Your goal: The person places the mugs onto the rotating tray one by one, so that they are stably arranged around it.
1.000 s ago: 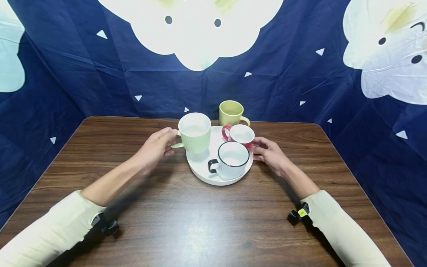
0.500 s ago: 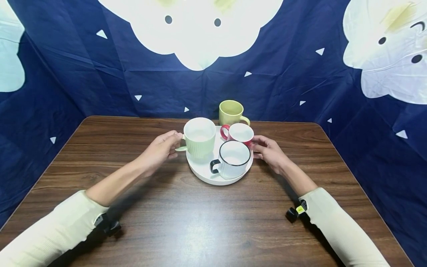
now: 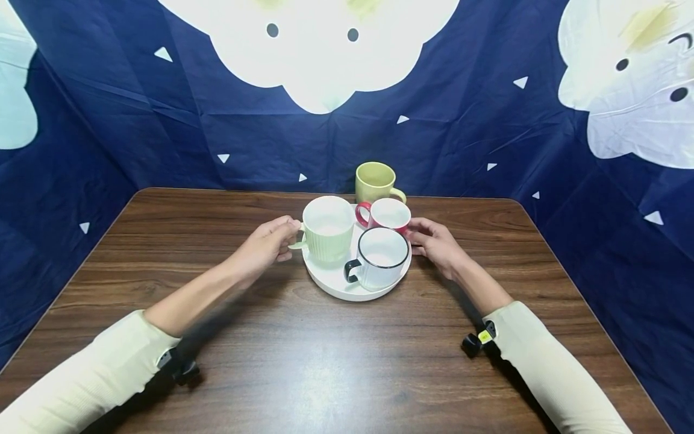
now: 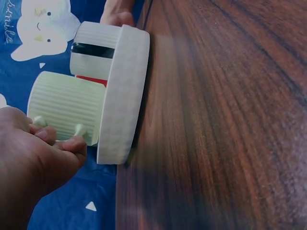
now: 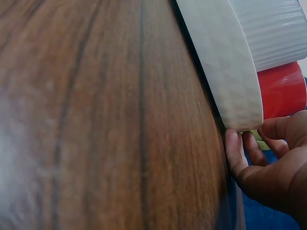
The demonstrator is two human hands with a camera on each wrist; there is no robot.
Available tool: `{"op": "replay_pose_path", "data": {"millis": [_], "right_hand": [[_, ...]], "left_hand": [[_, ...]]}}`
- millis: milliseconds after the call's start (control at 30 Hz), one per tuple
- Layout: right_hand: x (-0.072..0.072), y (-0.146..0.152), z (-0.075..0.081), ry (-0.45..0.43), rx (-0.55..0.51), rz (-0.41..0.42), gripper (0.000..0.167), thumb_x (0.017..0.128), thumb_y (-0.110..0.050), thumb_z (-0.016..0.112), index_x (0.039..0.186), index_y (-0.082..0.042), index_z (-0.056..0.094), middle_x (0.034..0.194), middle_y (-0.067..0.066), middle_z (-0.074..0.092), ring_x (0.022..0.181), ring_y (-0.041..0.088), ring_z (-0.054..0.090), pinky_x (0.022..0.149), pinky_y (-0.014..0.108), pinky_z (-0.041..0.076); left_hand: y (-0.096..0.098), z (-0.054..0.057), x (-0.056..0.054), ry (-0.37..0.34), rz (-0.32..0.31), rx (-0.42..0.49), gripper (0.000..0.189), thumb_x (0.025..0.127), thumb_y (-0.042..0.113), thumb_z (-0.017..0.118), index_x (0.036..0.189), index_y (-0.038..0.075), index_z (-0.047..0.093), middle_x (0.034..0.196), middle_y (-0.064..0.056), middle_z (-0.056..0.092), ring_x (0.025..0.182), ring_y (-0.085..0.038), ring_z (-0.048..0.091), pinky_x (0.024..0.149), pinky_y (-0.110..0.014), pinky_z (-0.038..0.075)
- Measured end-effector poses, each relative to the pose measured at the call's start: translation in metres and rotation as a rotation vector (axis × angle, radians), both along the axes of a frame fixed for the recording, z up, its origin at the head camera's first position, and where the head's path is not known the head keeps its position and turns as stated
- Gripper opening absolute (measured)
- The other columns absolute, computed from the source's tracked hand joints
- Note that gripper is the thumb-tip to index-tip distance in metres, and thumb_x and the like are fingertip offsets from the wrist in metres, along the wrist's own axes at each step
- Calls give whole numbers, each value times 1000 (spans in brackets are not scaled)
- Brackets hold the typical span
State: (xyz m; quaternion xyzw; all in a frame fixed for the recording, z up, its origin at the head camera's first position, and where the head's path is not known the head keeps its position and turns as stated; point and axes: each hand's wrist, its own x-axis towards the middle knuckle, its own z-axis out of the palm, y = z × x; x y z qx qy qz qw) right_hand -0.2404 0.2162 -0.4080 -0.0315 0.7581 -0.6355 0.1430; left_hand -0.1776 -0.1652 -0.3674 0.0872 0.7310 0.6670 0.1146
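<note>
In the head view my left hand [image 3: 271, 244] pinches the handle of a light green ribbed mug [image 3: 328, 241]. This mug is upright at the left part of a round white tray [image 3: 347, 293]. My right hand [image 3: 436, 247] grips the tray's right edge, thumb by the rim and fingers low along the outer wall [image 5: 225, 72] in the right wrist view. A white mug with a black rim and black handle [image 3: 376, 274] occupies the tray's front right. Behind it sits a red mug with a white inside [image 3: 390, 214], close to my right fingers.
An olive-green mug [image 3: 374, 181] stands behind the tray, near the back edge of the wooden table [image 3: 244, 349]. A dark blue cloth with white cloud faces [image 3: 260, 138] hangs behind the table and along its sides.
My left hand has moved the light green mug right and down into the tray's left part. The white mug has shifted slightly right; my right hand stays at the tray's edge.
</note>
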Motion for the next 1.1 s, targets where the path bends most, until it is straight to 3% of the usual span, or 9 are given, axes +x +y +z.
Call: {"op": "replay_pose_path", "data": {"millis": [467, 633, 867, 1100], "right_hand": [[-5, -2, -1, -5, 15, 1, 47, 114, -4, 56, 160, 6, 53, 155, 21, 59, 109, 4, 69, 92, 21, 64], [-6, -4, 0, -5, 26, -13, 46, 114, -3, 55, 160, 6, 53, 151, 19, 61, 108, 4, 68, 91, 20, 64], [-9, -5, 0, -6, 32, -24, 45, 116, -5, 54, 160, 5, 53, 160, 23, 57, 109, 3, 68, 90, 20, 63], [-10, -4, -1, -3, 26, -40, 44, 116, -6, 57, 158, 6, 55, 142, 11, 66, 107, 3, 69, 89, 20, 63]], "left_hand": [[1, -7, -1, -16, -12, -21, 34, 119, 25, 47, 86, 17, 48, 79, 7, 39, 77, -11, 38, 74, -23, 41], [1, -8, -1, -14, -21, -16, 35, 119, 24, 47, 85, 17, 46, 80, 7, 38, 78, -12, 38, 74, -23, 40], [1, -12, -2, -22, -29, -30, 34, 119, 26, 47, 86, 18, 50, 81, 7, 40, 79, -11, 40, 76, -23, 42], [2, -13, -3, -25, -35, -53, 34, 118, 25, 47, 84, 18, 47, 81, 6, 38, 79, -11, 40, 78, -25, 44]]}}
